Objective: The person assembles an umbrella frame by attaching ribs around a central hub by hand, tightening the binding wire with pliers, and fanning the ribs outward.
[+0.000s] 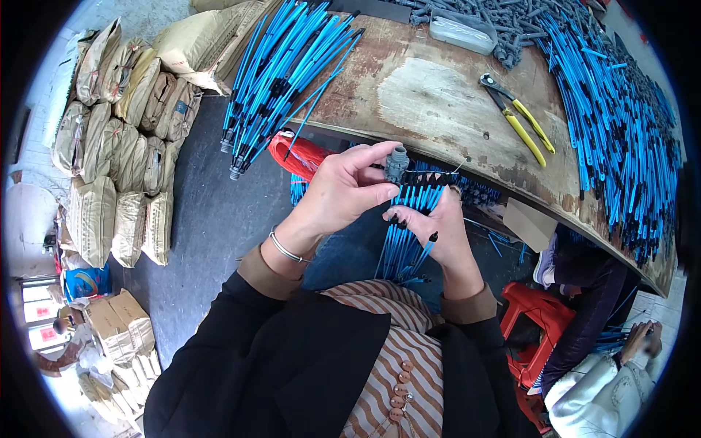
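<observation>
My left hand (337, 188) pinches a grey threaded plastic fitting (396, 162) between thumb and fingers, just beyond the table's near edge. Close beside it, my right hand (443, 232) is closed round a bundle of thin blue tubes (418, 197) with black ends. The tubes hang down below the hand, and their upper black ends lie against the fitting; whether they are joined to it I cannot tell. Some of my right fingers are hidden behind the bundle.
Yellow-handled pliers (520, 117) lie on the worn wooden table (423, 87). Blue tube assemblies (285, 80) stick out over its left edge; more blue tubes (613, 124) and grey fittings (511, 29) are heaped beyond. A red stool (537, 321) and another person's leg (595, 314) are at right. Sacks (124, 139) are stacked left.
</observation>
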Action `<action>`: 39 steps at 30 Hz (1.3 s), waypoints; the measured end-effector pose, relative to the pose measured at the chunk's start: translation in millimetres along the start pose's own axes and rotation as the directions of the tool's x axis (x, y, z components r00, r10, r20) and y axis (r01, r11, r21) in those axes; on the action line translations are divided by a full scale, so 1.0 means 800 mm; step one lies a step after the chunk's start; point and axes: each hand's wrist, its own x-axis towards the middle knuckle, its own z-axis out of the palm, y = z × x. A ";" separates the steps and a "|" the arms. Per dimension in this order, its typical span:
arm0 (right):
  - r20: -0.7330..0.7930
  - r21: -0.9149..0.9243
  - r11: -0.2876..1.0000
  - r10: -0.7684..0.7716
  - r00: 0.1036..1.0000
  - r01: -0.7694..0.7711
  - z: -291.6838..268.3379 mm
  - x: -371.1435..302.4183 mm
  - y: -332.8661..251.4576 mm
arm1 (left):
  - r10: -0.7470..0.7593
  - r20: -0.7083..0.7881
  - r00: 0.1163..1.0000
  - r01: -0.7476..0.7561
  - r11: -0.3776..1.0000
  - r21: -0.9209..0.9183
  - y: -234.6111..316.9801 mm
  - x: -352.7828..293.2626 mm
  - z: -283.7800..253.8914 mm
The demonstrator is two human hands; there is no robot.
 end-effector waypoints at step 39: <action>-0.088 -0.091 0.995 -0.049 0.995 0.041 0.002 -0.013 0.004 | 0.372 -0.014 0.928 -0.308 0.787 0.535 0.016 -0.017 0.026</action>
